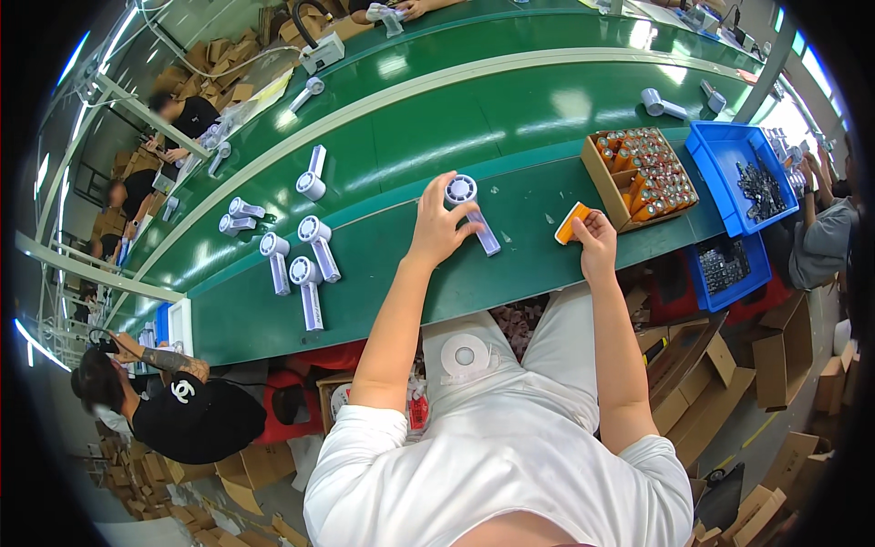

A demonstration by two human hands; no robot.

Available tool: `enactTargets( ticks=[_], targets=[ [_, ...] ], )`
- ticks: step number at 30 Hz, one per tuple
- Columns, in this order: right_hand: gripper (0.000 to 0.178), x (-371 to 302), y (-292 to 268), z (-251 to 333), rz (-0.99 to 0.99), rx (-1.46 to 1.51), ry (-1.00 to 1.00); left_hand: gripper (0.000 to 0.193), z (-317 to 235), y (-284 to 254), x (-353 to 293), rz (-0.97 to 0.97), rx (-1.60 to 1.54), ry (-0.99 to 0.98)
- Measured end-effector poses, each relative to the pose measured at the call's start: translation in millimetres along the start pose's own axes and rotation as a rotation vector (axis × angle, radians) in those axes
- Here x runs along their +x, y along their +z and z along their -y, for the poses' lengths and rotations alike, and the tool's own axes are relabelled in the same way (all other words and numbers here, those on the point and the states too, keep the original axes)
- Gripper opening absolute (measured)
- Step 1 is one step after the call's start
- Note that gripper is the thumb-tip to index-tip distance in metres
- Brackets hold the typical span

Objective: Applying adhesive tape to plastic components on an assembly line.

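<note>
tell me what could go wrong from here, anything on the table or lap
1. The white tape roll rests on the person's left thigh, so a shift of that leg could send it to the floor.
2. The open cardboard box of orange cylinders stands close to the right hand, which holds an orange item; a careless swing might knock it.
3. The left hand grips the handheld fan by its head, so the handle might swivel if bumped.

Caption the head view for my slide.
Left hand holds a pale round-headed plastic fan; right hand holds an orange-and-white piece.
</note>
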State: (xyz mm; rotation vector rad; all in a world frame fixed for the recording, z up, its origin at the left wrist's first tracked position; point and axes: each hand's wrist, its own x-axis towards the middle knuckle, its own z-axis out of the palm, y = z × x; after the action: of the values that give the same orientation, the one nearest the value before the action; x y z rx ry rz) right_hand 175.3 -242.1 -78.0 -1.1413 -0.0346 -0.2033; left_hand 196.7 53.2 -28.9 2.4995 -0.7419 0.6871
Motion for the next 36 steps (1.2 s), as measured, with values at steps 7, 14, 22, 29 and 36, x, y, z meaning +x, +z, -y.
enactTargets(
  ticks=[7, 14, 22, 29, 36],
  targets=[
    [0.022, 1.9, -0.6, 0.2, 0.008, -0.014, 0.004, 0.036, 10.3, -16.1, 12.6, 0.191, 0.096, 0.152],
    [0.021, 0.3, -0.8, 2.2, 0.033, -0.006, 0.016, 0.028, -9.2, -17.5, 35.2, 0.375, 0.070, -0.104],
    [0.021, 0.7, 0.9, 3.1, 0.042, -0.051, 0.026, 0.023, 22.7, -7.3, 33.6, 0.333, -0.328, -0.134],
    [0.028, -3.4, 18.5, 9.9, 0.032, -0.147, 0.019, 0.034, 36.6, 40.7, 22.0, 0.035, -0.784, -0.416],
    [0.036, -18.6, 91.9, 28.8, 0.191, -0.458, 0.001, 0.032, 31.3, 44.3, 17.7, -0.089, -0.525, -0.300]
  ],
)
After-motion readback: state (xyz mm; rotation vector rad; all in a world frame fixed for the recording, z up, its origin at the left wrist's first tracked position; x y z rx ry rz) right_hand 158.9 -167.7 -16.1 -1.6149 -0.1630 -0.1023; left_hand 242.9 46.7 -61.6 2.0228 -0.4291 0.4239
